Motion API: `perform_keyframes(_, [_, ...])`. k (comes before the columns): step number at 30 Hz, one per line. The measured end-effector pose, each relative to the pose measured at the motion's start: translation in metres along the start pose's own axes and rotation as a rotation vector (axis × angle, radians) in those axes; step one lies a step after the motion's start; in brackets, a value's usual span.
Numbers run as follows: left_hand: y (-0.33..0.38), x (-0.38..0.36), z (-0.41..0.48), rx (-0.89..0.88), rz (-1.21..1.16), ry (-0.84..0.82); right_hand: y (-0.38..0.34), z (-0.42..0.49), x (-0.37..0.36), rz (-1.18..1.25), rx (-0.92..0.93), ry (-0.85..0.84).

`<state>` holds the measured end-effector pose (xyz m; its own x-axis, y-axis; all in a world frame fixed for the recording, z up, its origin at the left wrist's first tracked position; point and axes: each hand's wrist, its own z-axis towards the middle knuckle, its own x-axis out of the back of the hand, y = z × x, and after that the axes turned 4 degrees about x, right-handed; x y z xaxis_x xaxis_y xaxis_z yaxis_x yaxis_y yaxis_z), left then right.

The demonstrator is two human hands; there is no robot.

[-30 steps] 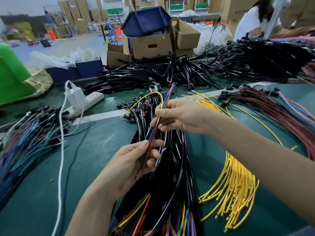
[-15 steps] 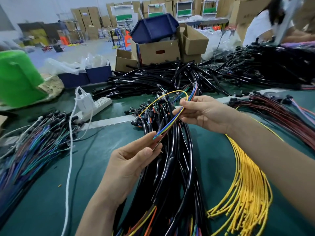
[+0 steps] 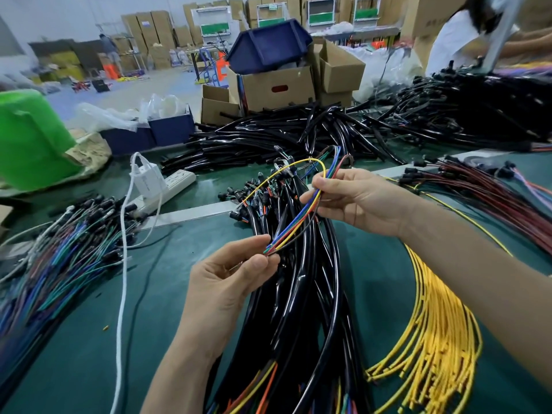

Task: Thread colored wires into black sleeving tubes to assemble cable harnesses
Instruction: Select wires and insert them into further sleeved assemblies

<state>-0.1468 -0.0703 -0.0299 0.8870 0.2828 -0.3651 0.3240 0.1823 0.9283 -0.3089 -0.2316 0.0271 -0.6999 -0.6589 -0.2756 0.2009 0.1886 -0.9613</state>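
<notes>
A thin bundle of colored wires (image 3: 294,227), blue, yellow, green, red and brown, spans between my two hands above the table. My left hand (image 3: 230,279) pinches the bundle's lower ends between thumb and fingertips. My right hand (image 3: 355,200) grips the same bundle higher up, where the wires arch over and loop back. Beneath both hands lies a thick pile of black sleeved harnesses (image 3: 301,312) with colored wire ends poking out at the near end. Empty black sleeving tubes (image 3: 268,141) are heaped across the back of the table.
Loose yellow wires (image 3: 433,333) fan out at the right, red and brown wires (image 3: 493,189) further right. A bundle of mixed wires (image 3: 59,252) lies left. A white power strip (image 3: 173,182) with a white cable (image 3: 122,294) crosses the green mat. Cardboard boxes (image 3: 274,88) stand behind.
My hands have drawn apart, my right hand moving right and up along the wires. More of the colored bundle shows between them, and my left hand now pinches only its tips.
</notes>
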Motion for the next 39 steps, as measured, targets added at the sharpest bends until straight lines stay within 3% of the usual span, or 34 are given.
perform_keyframes(10, [0.001,-0.004,-0.001,0.045,0.061,0.013,0.003,0.001,-0.002,0.055,0.004,0.008])
perform_keyframes(21, [0.005,-0.008,-0.007,0.035,0.04,-0.146,0.008,0.001,-0.006,0.086,-0.023,0.021])
perform_keyframes(26, [0.003,-0.006,-0.006,-0.006,0.074,-0.074,0.008,0.0,-0.009,0.072,-0.049,0.016])
perform_keyframes(36, [0.0,-0.005,-0.003,-0.054,0.072,0.047,0.009,-0.01,-0.008,-0.013,-0.135,-0.276])
perform_keyframes(39, [0.0,-0.006,-0.003,-0.03,0.078,0.048,0.007,-0.01,-0.006,-0.024,-0.129,-0.287])
